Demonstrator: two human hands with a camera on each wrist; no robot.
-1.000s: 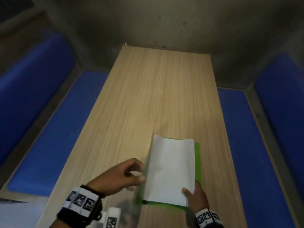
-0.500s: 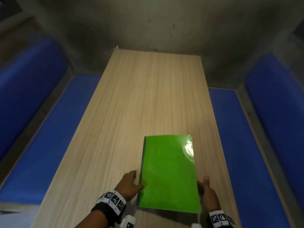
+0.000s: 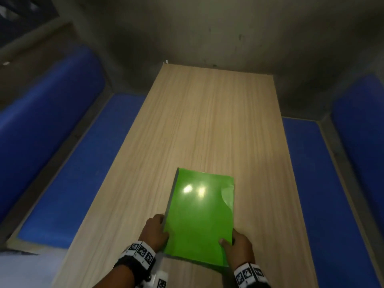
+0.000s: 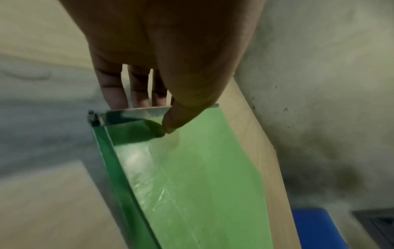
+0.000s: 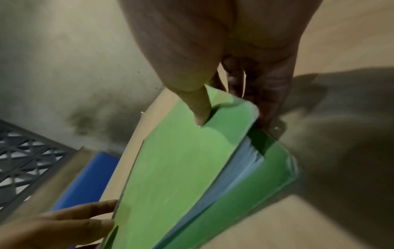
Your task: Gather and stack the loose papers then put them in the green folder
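Note:
The green folder (image 3: 200, 217) lies closed on the near part of the wooden table (image 3: 207, 121), its cover glossy with glare. My left hand (image 3: 155, 231) pinches the near left corner at the spine, thumb on the cover (image 4: 192, 176), fingers (image 4: 113, 91) underneath. My right hand (image 3: 236, 246) pinches the near right corner, thumb on top. In the right wrist view the stacked white papers (image 5: 241, 168) show between the two green covers (image 5: 181, 160), and the left hand's fingers (image 5: 64, 225) touch the folder's far edge. No loose paper is visible on the table.
Blue padded benches run along the left side (image 3: 68, 173) and the right side (image 3: 311, 183) of the table. A grey concrete wall (image 3: 207, 38) closes the far end. Bare wood stretches beyond the folder.
One second ago the folder stood open with white papers showing and my left hand holding the cover up. The cover has come down, and both hands now hold the near corners.

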